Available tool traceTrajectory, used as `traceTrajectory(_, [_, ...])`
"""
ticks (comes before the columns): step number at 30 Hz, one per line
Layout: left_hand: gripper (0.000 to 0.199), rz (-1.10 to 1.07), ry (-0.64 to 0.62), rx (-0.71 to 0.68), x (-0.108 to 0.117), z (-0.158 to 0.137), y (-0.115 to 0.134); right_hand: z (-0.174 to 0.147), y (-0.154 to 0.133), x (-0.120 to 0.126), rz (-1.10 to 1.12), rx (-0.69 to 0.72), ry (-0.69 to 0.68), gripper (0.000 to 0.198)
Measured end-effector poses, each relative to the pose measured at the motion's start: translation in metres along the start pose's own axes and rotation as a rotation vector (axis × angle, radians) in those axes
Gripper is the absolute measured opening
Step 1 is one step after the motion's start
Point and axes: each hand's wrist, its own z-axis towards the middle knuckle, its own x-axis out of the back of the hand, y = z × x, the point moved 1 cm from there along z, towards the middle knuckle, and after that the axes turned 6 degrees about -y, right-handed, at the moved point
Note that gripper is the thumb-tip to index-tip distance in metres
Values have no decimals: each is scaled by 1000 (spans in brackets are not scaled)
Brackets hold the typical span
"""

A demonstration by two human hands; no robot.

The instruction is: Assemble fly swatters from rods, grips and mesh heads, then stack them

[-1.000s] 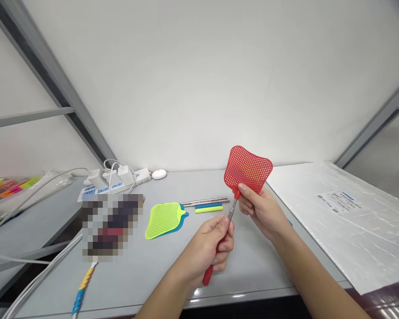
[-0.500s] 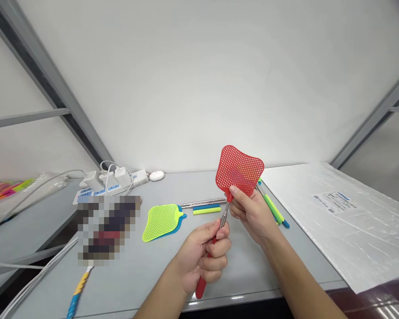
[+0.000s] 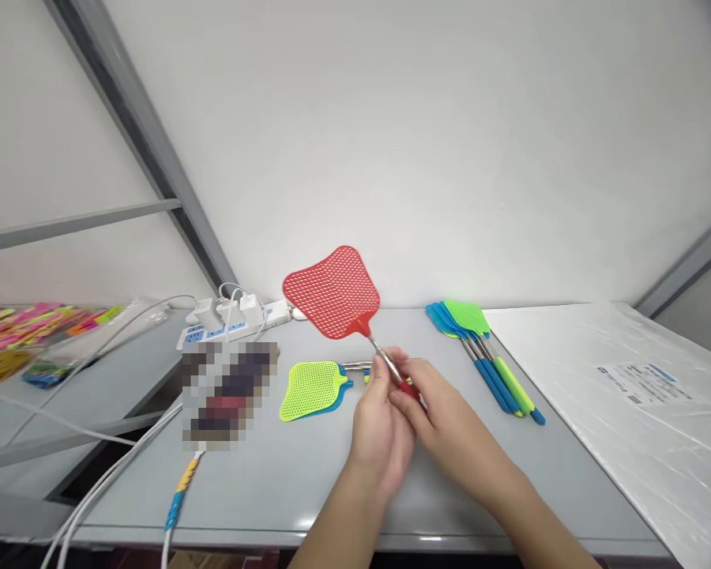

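I see both hands closed on the red fly swatter (image 3: 333, 293): my left hand (image 3: 379, 431) pinches its metal shaft, my right hand (image 3: 435, 411) grips the red handle, head raised above the counter (image 3: 272, 482).

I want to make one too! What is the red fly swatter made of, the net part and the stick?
The red fly swatter's head looks like bendy matte plastic: one even red colour with tidy rows of moulded holes. The stick looks like bare metal, silvery and shiny, probably steel. The left hand and right hand both grip near its red handle, which is mostly hidden.
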Motion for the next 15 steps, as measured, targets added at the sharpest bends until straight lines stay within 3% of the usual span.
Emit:
traceTrajectory(2, [30, 168, -19, -17, 5, 0, 4, -1, 3, 4, -168, 16, 37, 23])
traceTrajectory(5, [33, 351, -1, -165, 12, -1, 19, -6, 6, 11, -356, -2, 75, 20])
traceTrajectory(10, [34, 46, 20, -317, 16, 4, 46, -15, 1, 18, -698, 220, 157, 22])
traceTrajectory(15, [26, -46, -37, -315, 18, 3, 39, -17, -4, 17, -900, 390, 232, 29])
